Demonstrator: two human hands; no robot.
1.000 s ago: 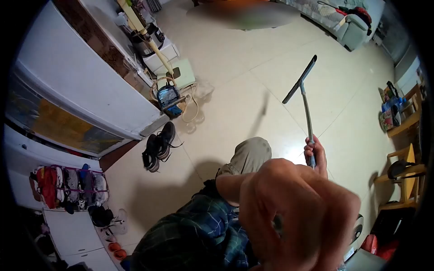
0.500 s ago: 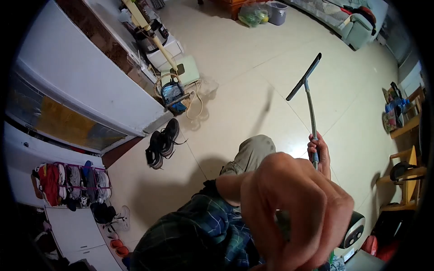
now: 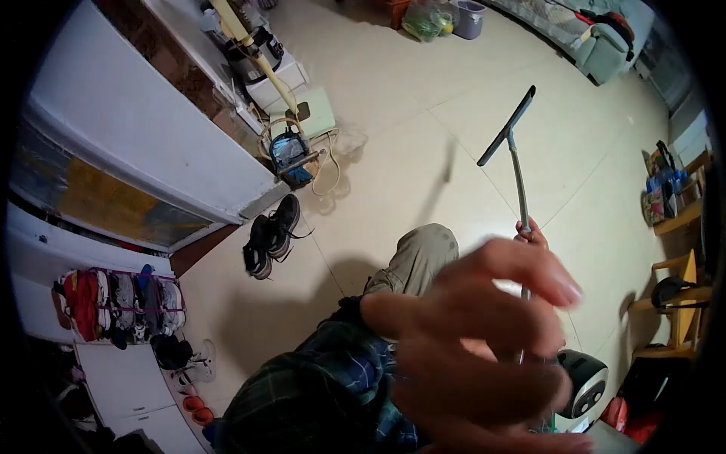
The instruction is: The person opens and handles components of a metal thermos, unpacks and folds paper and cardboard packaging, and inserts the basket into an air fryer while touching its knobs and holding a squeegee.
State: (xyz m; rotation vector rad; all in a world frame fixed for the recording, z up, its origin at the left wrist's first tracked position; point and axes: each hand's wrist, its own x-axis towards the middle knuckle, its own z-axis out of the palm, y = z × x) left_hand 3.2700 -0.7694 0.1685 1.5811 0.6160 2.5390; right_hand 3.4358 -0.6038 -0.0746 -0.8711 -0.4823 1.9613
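My left hand (image 3: pixel 476 340) is large and blurred close to the camera. Its fingers are loosely bent and parted, and I see nothing in its grasp. Behind it, my right hand (image 3: pixel 535 233) is wrapped around the thin handle of a squeegee (image 3: pixel 518 175), partly covered by the left hand. The squeegee is raised, its dark T-shaped blade pointing away from me above the tiled floor (image 3: pixel 378 181). My bent knee in beige trousers (image 3: pixel 423 257) shows below, beside a dark plaid sleeve (image 3: pixel 325 393).
Black shoes (image 3: pixel 272 234) stand on the floor at left, near a white door (image 3: pixel 151 98). A shoe rack (image 3: pixel 125 306) is at lower left. On the right are wooden chairs (image 3: pixel 684 295) and a rounded appliance (image 3: pixel 586 382). A grey bin (image 3: pixel 469 21) stands at the back.
My left hand has gone from a curled grip to parted fingers, with the index finger stretched outward. The squeegee and right hand have barely shifted.
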